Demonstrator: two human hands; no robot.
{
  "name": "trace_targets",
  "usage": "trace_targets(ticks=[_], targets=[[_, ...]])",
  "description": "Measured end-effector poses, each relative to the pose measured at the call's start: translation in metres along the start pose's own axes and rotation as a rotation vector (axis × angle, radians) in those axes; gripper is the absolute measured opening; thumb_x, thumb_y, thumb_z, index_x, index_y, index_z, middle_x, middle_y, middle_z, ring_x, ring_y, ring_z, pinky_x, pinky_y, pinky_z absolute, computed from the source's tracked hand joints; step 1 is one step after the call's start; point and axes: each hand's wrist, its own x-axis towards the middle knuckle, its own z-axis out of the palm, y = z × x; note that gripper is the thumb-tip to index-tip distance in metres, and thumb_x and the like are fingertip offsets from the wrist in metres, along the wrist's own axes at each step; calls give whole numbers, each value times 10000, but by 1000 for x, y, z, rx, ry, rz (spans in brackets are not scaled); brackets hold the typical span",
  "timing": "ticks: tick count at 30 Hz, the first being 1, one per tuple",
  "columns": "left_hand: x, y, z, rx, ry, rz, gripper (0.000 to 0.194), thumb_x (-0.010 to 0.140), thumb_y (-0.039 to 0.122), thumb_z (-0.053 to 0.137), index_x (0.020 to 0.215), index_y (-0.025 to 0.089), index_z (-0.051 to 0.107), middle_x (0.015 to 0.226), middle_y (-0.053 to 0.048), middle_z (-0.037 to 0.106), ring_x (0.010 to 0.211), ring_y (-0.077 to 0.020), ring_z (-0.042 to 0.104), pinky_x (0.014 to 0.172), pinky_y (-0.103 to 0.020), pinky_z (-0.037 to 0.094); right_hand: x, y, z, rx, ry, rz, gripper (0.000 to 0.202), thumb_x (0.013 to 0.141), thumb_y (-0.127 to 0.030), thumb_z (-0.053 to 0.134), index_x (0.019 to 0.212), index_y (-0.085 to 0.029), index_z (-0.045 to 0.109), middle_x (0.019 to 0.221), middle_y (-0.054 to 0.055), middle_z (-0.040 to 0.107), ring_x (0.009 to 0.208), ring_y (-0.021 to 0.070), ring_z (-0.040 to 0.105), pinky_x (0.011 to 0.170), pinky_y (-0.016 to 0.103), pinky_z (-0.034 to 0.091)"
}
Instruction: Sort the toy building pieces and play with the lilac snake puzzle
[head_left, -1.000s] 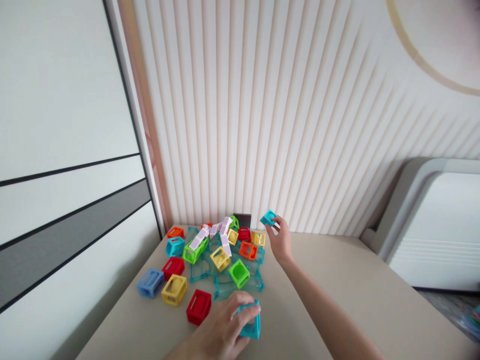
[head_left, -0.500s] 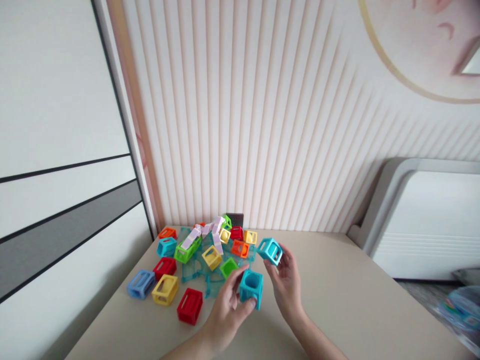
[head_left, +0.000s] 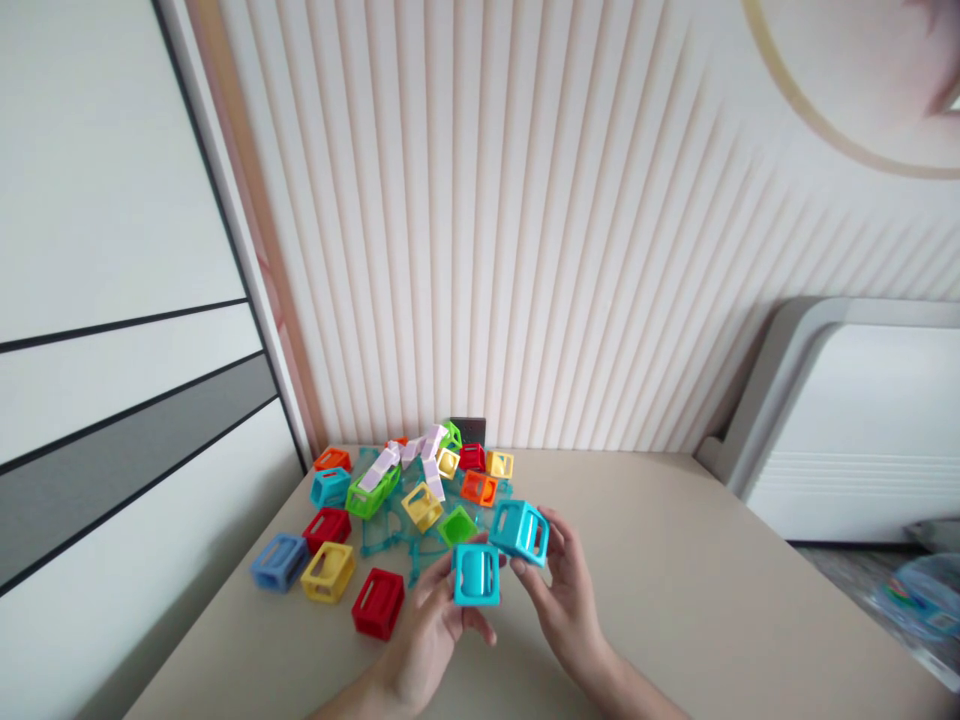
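Observation:
My left hand [head_left: 435,620] holds a turquoise hollow toy block [head_left: 476,575], its open-framed face turned toward me and a rounded core showing inside. In my right hand [head_left: 562,580] is a second turquoise block [head_left: 519,530], gripped at its right side and tilted. The two blocks are close together above the table, the right one slightly higher and farther off; whether they touch I cannot tell. Nearest to my left hand on the table lies a red block [head_left: 378,604]. A green block [head_left: 457,526] rests just beyond the held blocks.
Loose blocks lie to the left, among them a yellow one [head_left: 328,572], a blue one [head_left: 279,562] and an orange one [head_left: 478,488]. Clear teal pieces [head_left: 379,530] and lilac strips [head_left: 381,468] are mixed in. A ribbed wall [head_left: 480,250] stands behind the table [head_left: 675,580].
My right hand has brought its block left and lower, close to the left one. The left block has shifted left and turned, with its open-framed face now toward me.

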Motion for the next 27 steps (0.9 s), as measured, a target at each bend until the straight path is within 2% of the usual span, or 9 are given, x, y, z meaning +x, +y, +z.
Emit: trace_targets(ticks=[6, 9, 14, 17, 20, 23, 27], targets=[[-2, 1, 0, -86, -78, -20, 374, 873, 533, 672, 1004, 194, 762, 974, -123, 742, 763, -225, 684, 560, -300, 548, -4, -4, 1, 65, -84, 41, 510, 878, -340, 742, 1310, -326, 472, 1255, 86, 681, 1055, 270, 696, 863, 409, 606], [-3, -1, -1, -118, -80, -29, 370, 873, 533, 673, 966, 187, 764, 893, -110, 739, 766, -233, 689, 559, -295, 541, -4, -8, 2, 90, -124, 45, 503, 886, -326, 734, 1303, -333, 454, 1269, 89, 674, 1050, 265, 697, 823, 387, 618], [-4, 0, 0, -164, -50, -62, 358, 867, 523, 685, 934, 181, 767, 825, -96, 727, 767, -214, 679, 573, -277, 524, -1, -4, -1, -7, -138, -3, 463, 879, -310, 737, 1291, -306, 525, 1319, 96, 640, 1201, 287, 623, 972, 405, 553], [-4, 2, 2, -169, -34, -84, 350, 858, 521, 697, 909, 183, 771, 861, -98, 742, 787, -212, 681, 591, -273, 526, -2, 5, -5, -82, -125, -44, 489, 864, -318, 754, 1311, -314, 557, 1269, 74, 663, 1155, 271, 637, 975, 378, 548], [-4, 6, 6, -184, 0, -93, 338, 850, 499, 714, 962, 186, 775, 958, -100, 757, 793, -205, 690, 606, -272, 542, -5, 10, -8, -67, -143, -52, 556, 892, -355, 718, 1408, -324, 511, 1334, 77, 645, 1173, 276, 634, 986, 395, 544], [-3, 8, 8, -194, 6, -100, 328, 844, 471, 736, 1010, 191, 773, 1036, -98, 758, 804, -200, 702, 624, -272, 558, -6, 9, -6, -5, -148, -39, 515, 938, -413, 646, 1423, -306, 510, 1328, 93, 656, 1173, 288, 639, 982, 420, 544], [-3, 5, 6, -206, -5, -127, 302, 848, 435, 748, 1028, 193, 770, 1034, -94, 764, 883, -223, 715, 691, -300, 577, -1, 2, -2, 80, -153, 12, 455, 969, -464, 582, 1392, -308, 518, 1279, 94, 676, 1114, 278, 664, 950, 413, 553]])
